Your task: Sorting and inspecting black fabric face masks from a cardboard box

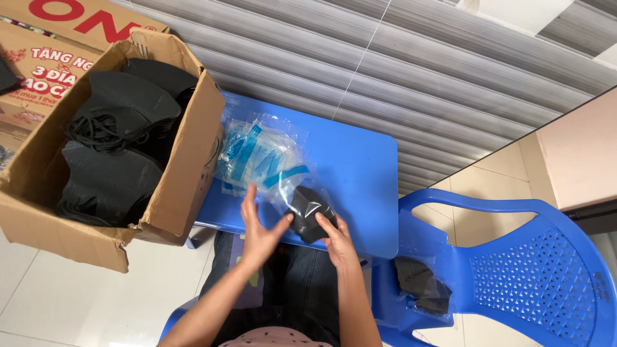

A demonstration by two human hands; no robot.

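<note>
- Closest to the camera is the person's lap, dark jeans under the two forearms, seated at the near edge of a small blue counter (360,167).
- Far left, a big cardboard box (183,186) sits half on the counter's left end, flaps open, stuffed with black masks (116,148) and their tangled ear loops.
- Just right of the box, a loose stack of clear plastic bags (257,157) with blue print lies on the counter.
- Left hand (260,231) is open, fingers spread, thumb pressing against the left side of the black mask in the clear bag (310,212); more steadying it than clamping it.
- That bagged mask is at the counter's near edge, right between both hands.
- Right hand (337,241) grips the bag's lower right edge, fingers curled up against it.
- Further right, a blue plastic chair (533,270) stands just beside the counter, with a finished bagged black mask (421,289) lying on its seat.
</note>
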